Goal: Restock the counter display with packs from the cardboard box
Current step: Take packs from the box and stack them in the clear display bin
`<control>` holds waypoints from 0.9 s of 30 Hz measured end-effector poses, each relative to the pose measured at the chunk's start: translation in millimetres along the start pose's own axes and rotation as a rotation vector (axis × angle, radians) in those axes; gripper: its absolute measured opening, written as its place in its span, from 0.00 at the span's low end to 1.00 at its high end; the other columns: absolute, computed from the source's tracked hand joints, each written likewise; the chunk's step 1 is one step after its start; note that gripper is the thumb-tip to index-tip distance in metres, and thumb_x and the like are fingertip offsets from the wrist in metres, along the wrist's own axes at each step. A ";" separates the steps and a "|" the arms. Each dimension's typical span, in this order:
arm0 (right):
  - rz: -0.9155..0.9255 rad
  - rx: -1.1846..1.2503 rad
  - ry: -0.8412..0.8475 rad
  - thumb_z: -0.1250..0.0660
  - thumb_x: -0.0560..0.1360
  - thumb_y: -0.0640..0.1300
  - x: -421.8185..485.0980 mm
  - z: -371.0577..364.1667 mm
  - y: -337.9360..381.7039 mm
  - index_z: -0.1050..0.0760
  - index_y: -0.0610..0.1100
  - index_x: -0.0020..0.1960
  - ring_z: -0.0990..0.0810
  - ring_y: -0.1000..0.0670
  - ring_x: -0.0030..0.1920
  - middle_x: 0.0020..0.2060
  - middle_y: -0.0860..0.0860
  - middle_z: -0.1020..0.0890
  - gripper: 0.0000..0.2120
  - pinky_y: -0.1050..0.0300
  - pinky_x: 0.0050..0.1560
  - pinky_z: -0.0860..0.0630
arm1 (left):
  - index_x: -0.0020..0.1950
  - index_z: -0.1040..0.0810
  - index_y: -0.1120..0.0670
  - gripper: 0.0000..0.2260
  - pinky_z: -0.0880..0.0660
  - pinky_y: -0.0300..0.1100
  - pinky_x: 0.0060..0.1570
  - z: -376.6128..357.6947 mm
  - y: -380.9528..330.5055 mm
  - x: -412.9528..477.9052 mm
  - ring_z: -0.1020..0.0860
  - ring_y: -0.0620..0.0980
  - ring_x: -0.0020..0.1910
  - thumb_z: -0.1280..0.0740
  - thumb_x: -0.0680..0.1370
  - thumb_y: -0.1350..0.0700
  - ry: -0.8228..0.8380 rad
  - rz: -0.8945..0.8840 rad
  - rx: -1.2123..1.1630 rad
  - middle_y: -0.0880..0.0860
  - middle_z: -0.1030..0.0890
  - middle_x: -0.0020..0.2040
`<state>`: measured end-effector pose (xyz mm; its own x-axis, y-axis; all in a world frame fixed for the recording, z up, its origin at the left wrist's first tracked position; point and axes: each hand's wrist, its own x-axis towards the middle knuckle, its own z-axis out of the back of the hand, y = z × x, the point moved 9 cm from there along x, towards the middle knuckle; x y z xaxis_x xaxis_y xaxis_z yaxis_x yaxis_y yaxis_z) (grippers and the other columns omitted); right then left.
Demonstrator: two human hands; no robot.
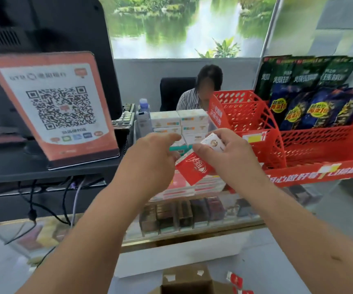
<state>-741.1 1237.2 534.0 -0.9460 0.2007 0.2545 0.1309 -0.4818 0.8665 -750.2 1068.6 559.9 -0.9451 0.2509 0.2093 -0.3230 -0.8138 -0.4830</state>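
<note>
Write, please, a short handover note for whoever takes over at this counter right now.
Right hand: pinches a white pack.
Left hand: forefinger out, beside the red pack; whether it holds it is unclear.
Things: both packs are up above the red-and-white cartons; white boxes stacked behind.
Done: both packs lifted.
Left: probably to set them down with the stock.

L grip (152, 153) & R grip (228, 158) bare, nails short, plain. Both forearms bare all the way to frame edge. Small dark mark on R forearm, outer side, nr the elbow end.
</note>
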 end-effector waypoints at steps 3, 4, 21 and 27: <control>-0.010 -0.089 0.034 0.28 0.72 0.57 31.9 -2.5 -8.1 0.23 0.49 0.48 0.17 0.57 0.39 0.41 0.55 0.17 0.13 0.56 0.37 0.21 | 0.71 0.30 0.42 0.19 0.20 0.49 0.49 6.9 -0.2 13.1 0.22 0.51 0.57 0.36 0.80 0.51 -0.015 0.054 0.062 0.50 0.23 0.67; -0.031 -0.115 0.036 0.27 0.71 0.58 44.3 -4.3 -16.2 0.22 0.48 0.46 0.17 0.54 0.40 0.41 0.54 0.17 0.14 0.52 0.40 0.20 | 0.71 0.30 0.42 0.19 0.21 0.47 0.47 6.6 -0.6 16.6 0.22 0.50 0.55 0.36 0.80 0.51 -0.013 0.067 0.081 0.50 0.23 0.66; -0.591 -0.025 0.355 0.25 0.71 0.44 120.0 -105.5 -133.3 0.27 0.40 0.56 0.16 0.44 0.45 0.47 0.42 0.19 0.17 0.46 0.45 0.16 | 0.69 0.28 0.44 0.18 0.21 0.52 0.52 -34.2 11.5 70.8 0.22 0.53 0.58 0.36 0.80 0.52 0.024 0.118 0.061 0.51 0.24 0.67; -0.458 -0.224 0.342 0.26 0.69 0.41 126.2 -106.1 -131.9 0.23 0.41 0.54 0.16 0.42 0.47 0.49 0.43 0.18 0.15 0.46 0.46 0.16 | 0.69 0.27 0.44 0.18 0.22 0.51 0.53 -51.5 23.9 75.9 0.21 0.52 0.55 0.35 0.80 0.53 0.046 0.125 0.042 0.51 0.20 0.62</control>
<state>-909.2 1235.6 406.3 -0.9377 0.1623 -0.3072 -0.3421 -0.5861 0.7345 -832.1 1095.1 520.4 -0.9793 0.1693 0.1105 -0.2016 -0.8610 -0.4670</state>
